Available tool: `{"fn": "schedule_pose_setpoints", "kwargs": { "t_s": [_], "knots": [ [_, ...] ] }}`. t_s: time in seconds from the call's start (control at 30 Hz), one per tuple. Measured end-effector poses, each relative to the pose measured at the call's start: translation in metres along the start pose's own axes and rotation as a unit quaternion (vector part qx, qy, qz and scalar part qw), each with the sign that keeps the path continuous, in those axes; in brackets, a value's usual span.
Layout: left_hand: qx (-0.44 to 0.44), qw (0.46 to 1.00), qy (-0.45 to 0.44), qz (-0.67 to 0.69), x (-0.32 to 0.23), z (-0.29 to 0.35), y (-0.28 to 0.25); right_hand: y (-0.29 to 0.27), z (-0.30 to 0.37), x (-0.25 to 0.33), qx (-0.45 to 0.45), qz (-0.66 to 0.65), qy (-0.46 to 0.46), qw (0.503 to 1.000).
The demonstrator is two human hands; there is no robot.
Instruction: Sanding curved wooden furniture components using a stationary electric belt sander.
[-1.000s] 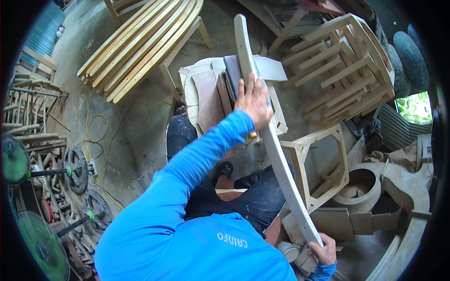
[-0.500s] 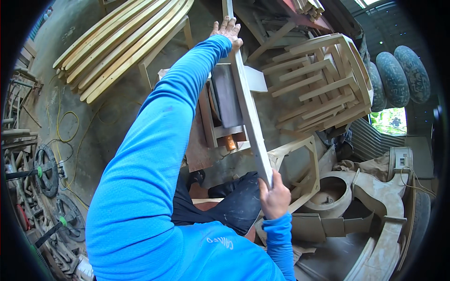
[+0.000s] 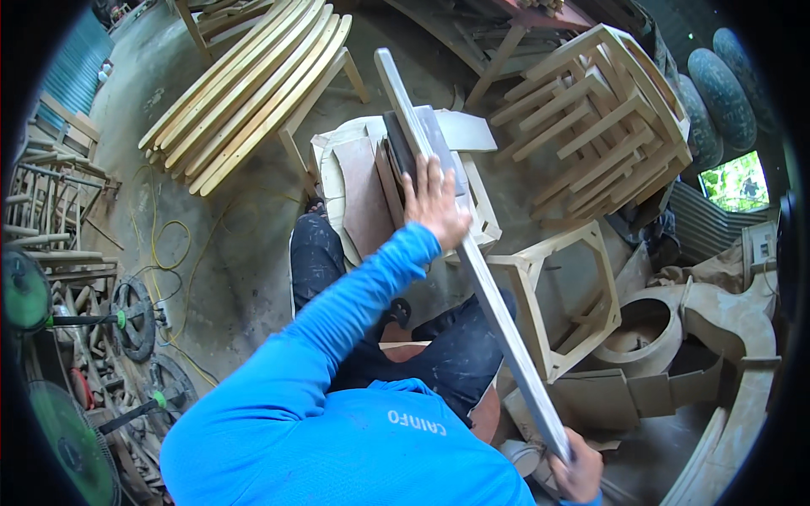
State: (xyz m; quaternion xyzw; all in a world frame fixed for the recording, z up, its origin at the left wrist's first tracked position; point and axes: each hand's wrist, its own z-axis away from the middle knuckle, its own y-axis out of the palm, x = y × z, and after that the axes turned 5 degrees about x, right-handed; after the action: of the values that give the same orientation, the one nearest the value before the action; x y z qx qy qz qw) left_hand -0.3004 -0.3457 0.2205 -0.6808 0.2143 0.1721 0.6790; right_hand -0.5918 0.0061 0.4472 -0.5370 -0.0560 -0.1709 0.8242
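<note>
A long, straight wooden strip (image 3: 504,320) runs slantwise from the upper middle to the lower right. Its far part rests against a dark grey, flat-faced block (image 3: 437,135), possibly a sanding belt. My left hand (image 3: 437,211) lies across the strip beside that block, fingers stretched out and pressing flat. At the near end, low on the right, my right hand (image 3: 578,468) is wrapped round the strip. Under the block is a pale stand, with a brown board (image 3: 364,190) leaning on its left side. My knees are either side of the near part of the stand.
Curved wooden slats (image 3: 253,93) are stacked at the upper left. Stacked wooden frames (image 3: 603,126) stand at the right, with an angular frame (image 3: 540,295) close to the strip. A yellow cord (image 3: 173,232) trails over the floor. Fans (image 3: 72,438) and wood scraps line the left.
The strip has slid toward me, its near end now lower right. My right hand has drawn back with it; my left has come down from the far end to beside the dark block.
</note>
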Motion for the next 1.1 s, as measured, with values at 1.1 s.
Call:
{"fn": "schedule_pose_setpoints", "kwargs": {
  "t_s": [1.1],
  "knots": [
    [-0.161, 0.981, 0.107, 0.000, 0.181, -0.303, -0.095, 0.113, -0.293, 0.196, -0.165, 0.123, -0.200, 0.958]
  ]
}}
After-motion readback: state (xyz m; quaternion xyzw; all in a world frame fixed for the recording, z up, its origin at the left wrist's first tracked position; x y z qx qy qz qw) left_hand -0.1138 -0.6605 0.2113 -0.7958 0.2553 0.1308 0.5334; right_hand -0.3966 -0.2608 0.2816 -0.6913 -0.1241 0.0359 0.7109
